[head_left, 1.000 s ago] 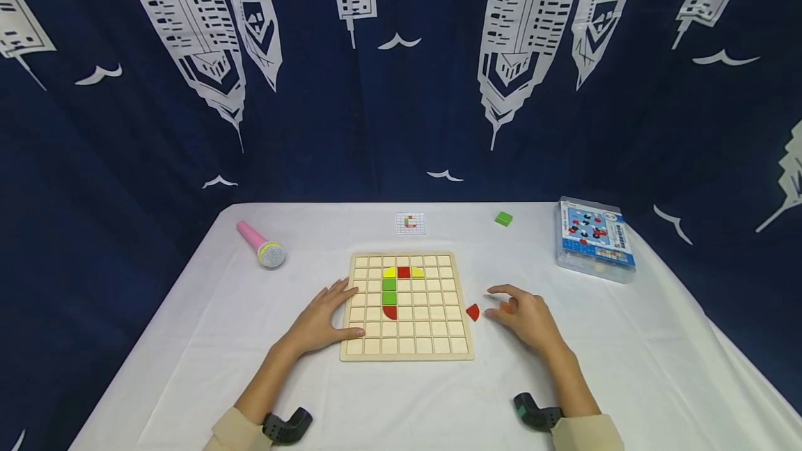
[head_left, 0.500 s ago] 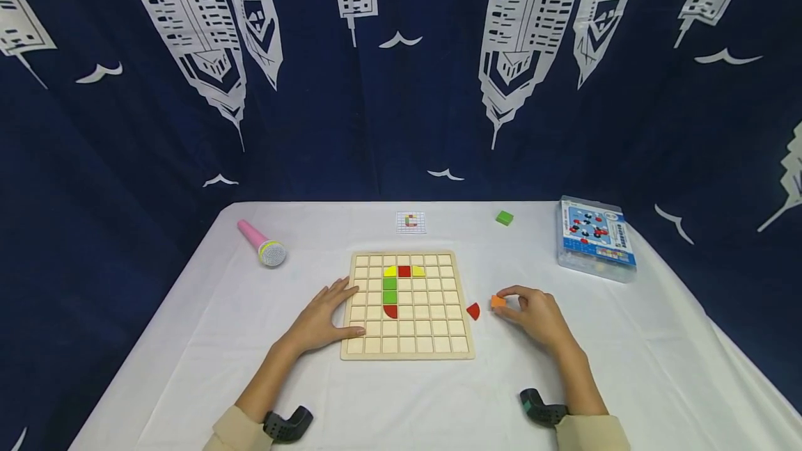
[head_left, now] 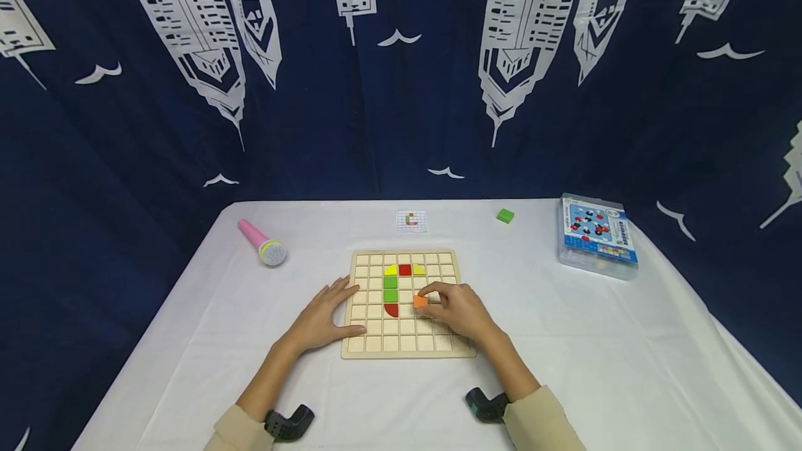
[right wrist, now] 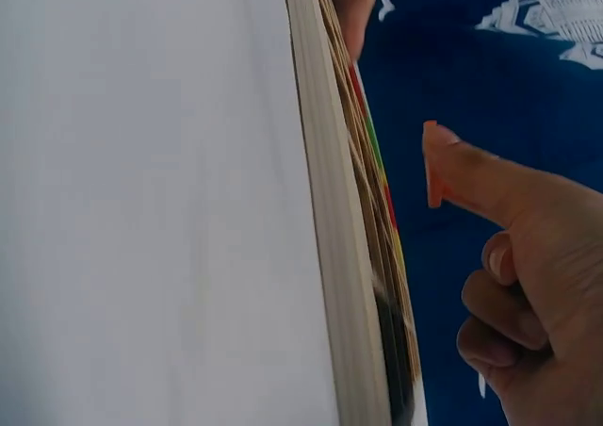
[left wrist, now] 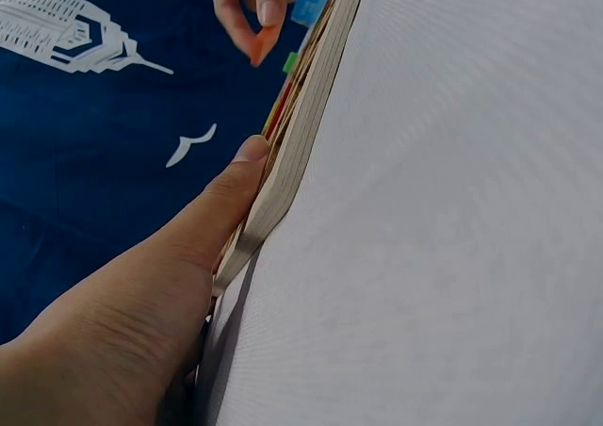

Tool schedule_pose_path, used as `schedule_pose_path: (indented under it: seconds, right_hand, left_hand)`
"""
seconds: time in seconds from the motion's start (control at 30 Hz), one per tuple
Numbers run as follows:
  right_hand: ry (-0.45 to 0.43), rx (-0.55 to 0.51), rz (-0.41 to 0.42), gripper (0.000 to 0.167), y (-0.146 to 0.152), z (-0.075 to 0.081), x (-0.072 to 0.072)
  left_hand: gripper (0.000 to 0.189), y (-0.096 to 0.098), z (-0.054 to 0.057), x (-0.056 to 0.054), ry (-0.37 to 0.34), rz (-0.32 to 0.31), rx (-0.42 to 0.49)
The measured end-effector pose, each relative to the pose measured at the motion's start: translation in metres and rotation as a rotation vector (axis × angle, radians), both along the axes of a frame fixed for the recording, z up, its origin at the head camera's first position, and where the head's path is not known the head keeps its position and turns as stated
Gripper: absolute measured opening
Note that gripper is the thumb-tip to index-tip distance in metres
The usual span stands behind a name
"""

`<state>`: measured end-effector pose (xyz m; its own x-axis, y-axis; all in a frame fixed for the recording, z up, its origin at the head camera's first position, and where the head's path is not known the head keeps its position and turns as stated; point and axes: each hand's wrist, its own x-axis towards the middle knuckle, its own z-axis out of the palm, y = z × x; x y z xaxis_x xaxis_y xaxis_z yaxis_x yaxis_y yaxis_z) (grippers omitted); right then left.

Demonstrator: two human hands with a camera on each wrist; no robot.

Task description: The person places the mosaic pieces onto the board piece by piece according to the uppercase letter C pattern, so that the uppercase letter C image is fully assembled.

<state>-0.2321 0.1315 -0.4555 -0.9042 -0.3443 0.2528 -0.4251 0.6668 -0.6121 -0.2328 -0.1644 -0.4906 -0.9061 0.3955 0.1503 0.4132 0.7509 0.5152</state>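
My right hand [head_left: 462, 310] pinches a square orange tile [head_left: 420, 301] between thumb and index finger, above the wooden grid board [head_left: 410, 345]. In the right wrist view the orange tile [right wrist: 432, 167] is seen edge-on, off the board's surface. My left hand [head_left: 322, 319] rests on the board's left edge with fingers spread; its thumb [left wrist: 221, 204] lies along the rim. On the board sit a red square tile [head_left: 404, 270], yellow quarter-round tiles [head_left: 419, 271] either side of it, two green square tiles [head_left: 390, 289] below, and a red quarter-round tile [head_left: 391, 310].
Behind the board lies a small pattern card [head_left: 411, 221]. A green tile [head_left: 505, 216] is at the back right, near a clear plastic box [head_left: 598, 236] with a printed label. A pink microphone [head_left: 262, 242] lies at the back left.
My right hand picked up the orange tile right of the board, then carried it left over the board. It now hides the loose red quarter-round tile. The left hand stays put.
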Motion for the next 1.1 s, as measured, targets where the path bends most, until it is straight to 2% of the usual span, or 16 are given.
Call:
schedule_pose_path:
  seconds: [0.1,0.3,0.43,0.63,0.8,0.9,1.1]
  right_hand:
    - [0.017,0.007,0.045,0.027,-0.012,-0.003,-0.002]
    - [0.05,0.047,0.054,0.028,-0.02,-0.01,-0.004]
    - [0.069,0.032,0.055,0.027,-0.019,-0.012,-0.004]
    - [0.045,0.043,0.056,0.021,-0.018,-0.014,-0.004]
    - [0.033,0.043,0.063,0.024,-0.016,-0.012,-0.002]
    - [0.015,0.012,0.038,0.028,-0.007,-0.008,0.001]
    - [0.009,-0.034,-0.081,0.03,0.034,-0.007,0.006]
  left_hand:
    - [0.089,0.001,-0.002,-0.001,-0.004,-0.001,-0.002]
    - [0.09,0.002,-0.003,-0.003,-0.009,0.005,-0.017]
    - [0.09,0.003,-0.003,-0.004,-0.007,0.012,-0.017]
    - [0.09,0.003,-0.001,-0.003,-0.013,0.013,-0.03]
    - [0.089,0.002,0.0,-0.002,-0.01,0.015,-0.022]
    - [0.089,0.001,0.001,-0.002,-0.008,0.015,-0.018]
    - [0.089,-0.001,-0.001,-0.001,-0.007,0.012,-0.022]
